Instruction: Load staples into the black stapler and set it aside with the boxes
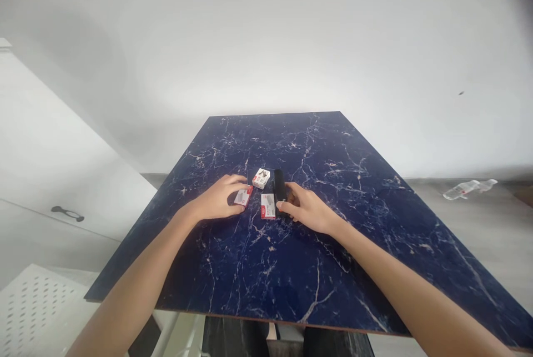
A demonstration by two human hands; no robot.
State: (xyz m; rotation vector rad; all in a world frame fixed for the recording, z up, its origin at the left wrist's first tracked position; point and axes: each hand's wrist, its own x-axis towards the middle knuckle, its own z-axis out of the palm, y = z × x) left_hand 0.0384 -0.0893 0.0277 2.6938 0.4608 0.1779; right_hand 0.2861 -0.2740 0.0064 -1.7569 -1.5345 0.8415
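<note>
My left hand (222,199) is curled round a small red-and-white box (242,196), thumb near its lower edge and fingers along the top. A long black stapler (280,184) lies lengthwise away from me, gripped at its near end by my right hand (308,208), thumb across the top. Close against the stapler's left side is a second red-and-white box (267,206), flat on the table. Just beyond it, between my hands, stands a white box (261,178) with a dark picture on top.
The blue marble-patterned table (275,268) reaches to the pale wall (275,35). On the left are a white cabinet with a dark handle (67,213) and a perforated white seat (35,307). A clear plastic bottle (469,189) lies on the floor at right.
</note>
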